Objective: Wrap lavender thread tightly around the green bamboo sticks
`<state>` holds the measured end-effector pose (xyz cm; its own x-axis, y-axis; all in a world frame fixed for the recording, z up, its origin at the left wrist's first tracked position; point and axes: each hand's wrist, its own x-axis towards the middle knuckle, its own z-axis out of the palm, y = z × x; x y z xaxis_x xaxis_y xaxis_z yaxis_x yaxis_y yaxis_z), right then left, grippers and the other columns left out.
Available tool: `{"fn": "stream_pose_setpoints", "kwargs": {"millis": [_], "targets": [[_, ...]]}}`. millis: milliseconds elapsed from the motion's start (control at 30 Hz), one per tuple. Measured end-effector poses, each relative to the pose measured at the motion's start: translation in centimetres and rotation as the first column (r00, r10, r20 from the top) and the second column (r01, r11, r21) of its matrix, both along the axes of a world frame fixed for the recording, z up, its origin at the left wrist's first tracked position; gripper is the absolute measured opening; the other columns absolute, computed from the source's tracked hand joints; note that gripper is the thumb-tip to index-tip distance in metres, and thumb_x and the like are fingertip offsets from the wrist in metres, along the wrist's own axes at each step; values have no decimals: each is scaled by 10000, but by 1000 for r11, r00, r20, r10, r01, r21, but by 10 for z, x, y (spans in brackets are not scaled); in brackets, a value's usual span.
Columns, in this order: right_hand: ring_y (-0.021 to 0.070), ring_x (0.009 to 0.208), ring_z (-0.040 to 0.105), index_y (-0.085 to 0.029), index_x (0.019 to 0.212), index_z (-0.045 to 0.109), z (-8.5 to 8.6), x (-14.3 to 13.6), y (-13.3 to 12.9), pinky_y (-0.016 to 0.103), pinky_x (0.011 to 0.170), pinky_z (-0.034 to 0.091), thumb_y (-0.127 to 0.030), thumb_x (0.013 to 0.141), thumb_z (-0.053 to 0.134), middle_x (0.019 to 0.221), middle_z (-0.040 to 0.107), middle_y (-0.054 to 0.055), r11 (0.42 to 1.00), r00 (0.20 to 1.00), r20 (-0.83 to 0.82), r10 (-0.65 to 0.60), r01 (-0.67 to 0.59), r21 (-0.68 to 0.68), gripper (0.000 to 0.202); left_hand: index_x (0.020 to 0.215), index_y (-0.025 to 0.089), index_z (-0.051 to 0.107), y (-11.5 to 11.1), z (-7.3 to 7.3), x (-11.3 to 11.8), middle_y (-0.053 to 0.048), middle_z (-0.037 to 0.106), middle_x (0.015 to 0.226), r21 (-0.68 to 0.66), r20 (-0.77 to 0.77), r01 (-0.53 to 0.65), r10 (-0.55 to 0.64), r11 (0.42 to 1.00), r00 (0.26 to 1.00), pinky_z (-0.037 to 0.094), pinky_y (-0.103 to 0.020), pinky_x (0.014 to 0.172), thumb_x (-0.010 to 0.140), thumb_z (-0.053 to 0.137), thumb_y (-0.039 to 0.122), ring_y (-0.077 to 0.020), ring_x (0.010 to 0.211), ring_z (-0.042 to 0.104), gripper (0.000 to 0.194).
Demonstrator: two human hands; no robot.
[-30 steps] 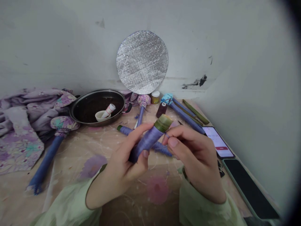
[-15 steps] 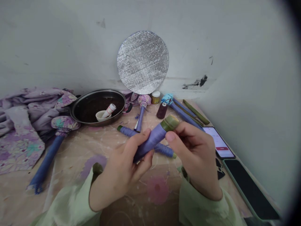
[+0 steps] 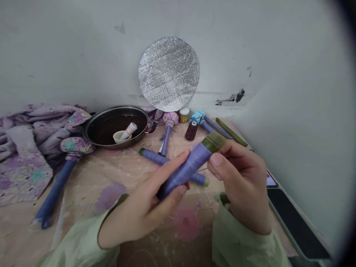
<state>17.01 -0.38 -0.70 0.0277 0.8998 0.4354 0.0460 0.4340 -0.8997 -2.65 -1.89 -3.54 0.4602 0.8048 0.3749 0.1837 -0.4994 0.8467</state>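
My left hand [image 3: 144, 207] is wrapped around a thick green stick wound with purple thread [image 3: 186, 168], which tilts up to the right. Its green end [image 3: 213, 141] is bare of thread. Close beside that end, my right hand [image 3: 240, 174] is closed in a pinch, thumb against the curled fingers. Whatever lies between those fingertips is too fine to make out. Behind and below the held stick, a thinner thread-wound stick [image 3: 152, 156] lies on the table, partly hidden by my left hand.
A pan [image 3: 104, 128] holds a small white bowl [image 3: 118, 136]. Cloth-headed mallets [image 3: 59, 185] lie about. A dark thread cone [image 3: 191, 131], a small jar [image 3: 184, 115] and green sticks [image 3: 232, 132] stand or lie at the back. Phones [image 3: 297, 222] lie right; a silver disc [image 3: 169, 74] is near the wall.
The held stick has shifted right and slightly up, showing more of its wound thread. My right hand has moved right and now covers most of the farther phone.
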Motion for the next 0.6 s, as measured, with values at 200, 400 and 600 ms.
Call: {"fn": "stream_pose_setpoints", "kwargs": {"millis": [200,400,600], "targets": [[82,468,363,-205,870,662,3,0,6,233,419,276,-190,936,586,599,512,-62,996,997,41,65,-62,-72,102,1556,386,392,7,7,-3,24,584,753,-332,251,82,4,940,968,457,-147,437,1008,562,293,-67,504,512,580],[73,515,398,-196,736,639,5,5,13,218,482,337,-157,927,599,572,467,-70,998,992,122,30,-23,-62,198,1494,349,502,14,18,-10,22,579,791,-326,247,-26,112,945,963,427,-140,442,966,638,292,-44,503,489,548],[74,508,409,-204,786,669,4,10,7,221,456,325,-174,931,619,588,495,-69,998,1000,17,22,-21,-63,157,1453,398,536,18,18,-11,42,559,754,-287,199,4,56,958,978,443,-152,472,967,628,235,-59,526,501,521]]}}
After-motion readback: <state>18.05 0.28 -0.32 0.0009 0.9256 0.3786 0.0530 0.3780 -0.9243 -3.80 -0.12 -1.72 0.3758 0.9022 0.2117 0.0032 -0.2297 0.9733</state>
